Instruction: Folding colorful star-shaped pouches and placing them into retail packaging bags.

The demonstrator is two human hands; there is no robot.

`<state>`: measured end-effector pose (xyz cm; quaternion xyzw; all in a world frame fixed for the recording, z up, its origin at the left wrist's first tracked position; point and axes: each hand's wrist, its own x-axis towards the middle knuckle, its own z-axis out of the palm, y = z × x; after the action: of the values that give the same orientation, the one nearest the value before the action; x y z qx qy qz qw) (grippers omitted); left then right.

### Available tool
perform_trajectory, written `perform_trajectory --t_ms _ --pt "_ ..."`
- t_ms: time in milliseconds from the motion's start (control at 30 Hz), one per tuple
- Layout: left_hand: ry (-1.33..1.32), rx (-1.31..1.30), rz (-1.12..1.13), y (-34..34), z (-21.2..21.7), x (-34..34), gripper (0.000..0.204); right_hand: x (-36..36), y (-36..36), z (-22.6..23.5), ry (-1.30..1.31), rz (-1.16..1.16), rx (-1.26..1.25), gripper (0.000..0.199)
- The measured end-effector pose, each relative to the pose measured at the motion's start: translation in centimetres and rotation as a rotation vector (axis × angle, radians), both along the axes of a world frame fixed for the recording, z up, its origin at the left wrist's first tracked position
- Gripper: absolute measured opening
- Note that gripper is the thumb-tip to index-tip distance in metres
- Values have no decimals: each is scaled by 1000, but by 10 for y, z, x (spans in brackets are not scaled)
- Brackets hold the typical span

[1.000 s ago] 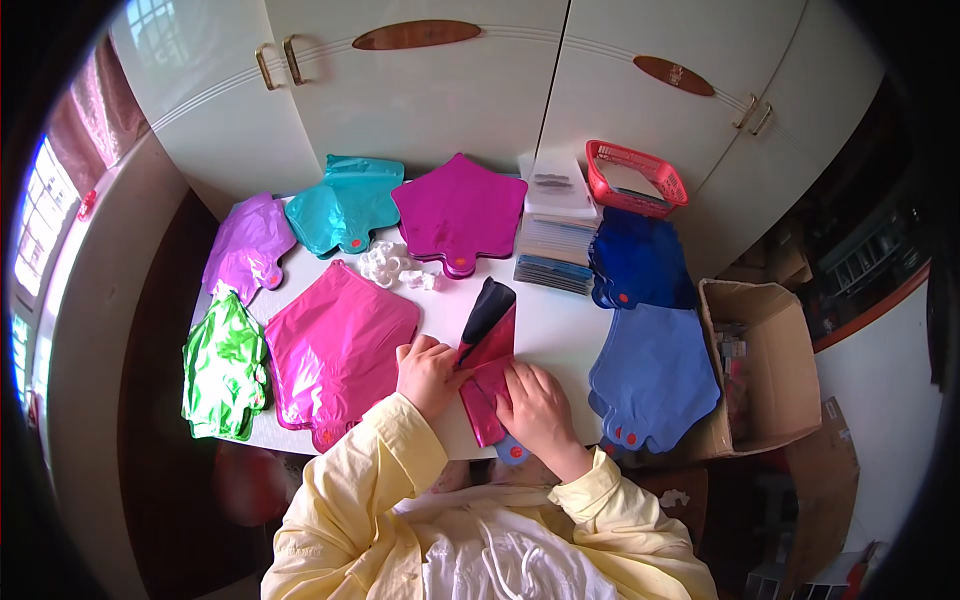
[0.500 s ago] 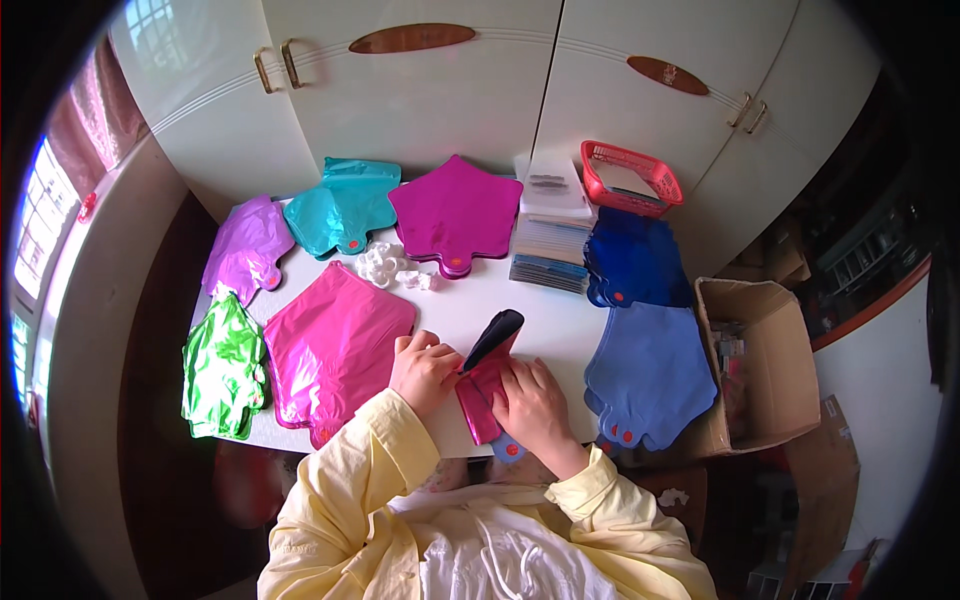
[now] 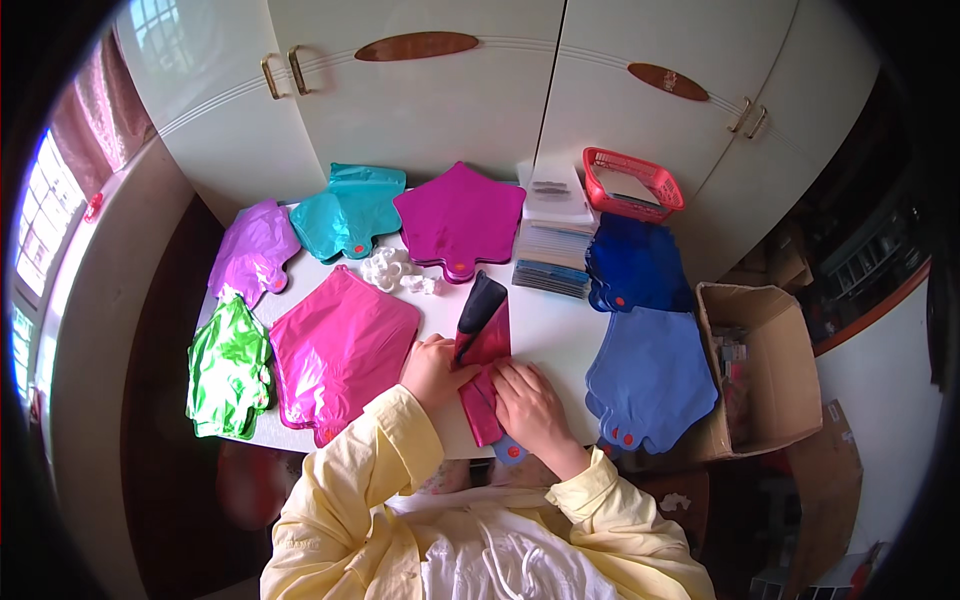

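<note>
Between my hands, at the table's near edge, is a narrow folded bundle of flat foil balloons (image 3: 483, 407), shiny crimson-pink outside, with a black rolled end standing up at the far side. A blue tab with a red dot sticks out at its near end. My left hand (image 3: 434, 372) is closed on the bundle's left edge, thumb across the foil. My right hand (image 3: 532, 405) bears down on its right side with fingers bent and held together; its fingertips are on the foil. To the left lies a pink star-shaped foil balloon stack (image 3: 345, 345).
Around the table (image 3: 560, 330) lie more flat foil balloons: green (image 3: 228, 370), lilac (image 3: 252, 250), teal (image 3: 345, 212), magenta (image 3: 460, 215), dark blue (image 3: 640, 262) and pale blue (image 3: 650, 380). White ribbon rolls (image 3: 390, 268), stacked packets (image 3: 550, 250), a red basket (image 3: 632, 208) and a cardboard box (image 3: 770, 370) stand nearby.
The black end has swung left and upright, farther from me. My left hand has shifted slightly down and right along the bundle; my right hand stays nearly in place, its fingers drawn closer together.
</note>
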<state>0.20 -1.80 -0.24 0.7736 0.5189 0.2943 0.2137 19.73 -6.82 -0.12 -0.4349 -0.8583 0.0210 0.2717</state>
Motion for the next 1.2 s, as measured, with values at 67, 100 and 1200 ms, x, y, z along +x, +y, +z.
perform_trajectory --t_ms 67,100,1200 --pt "-18 9 21 1 -1 1 26 1 1 -1 1 33 -3 34" --pt "-4 2 34 0 0 2 26 1 0 0 8 39 -10 34" --pt "143 274 -59 -16 0 -10 14 0 -2 3 33 -114 24 37"
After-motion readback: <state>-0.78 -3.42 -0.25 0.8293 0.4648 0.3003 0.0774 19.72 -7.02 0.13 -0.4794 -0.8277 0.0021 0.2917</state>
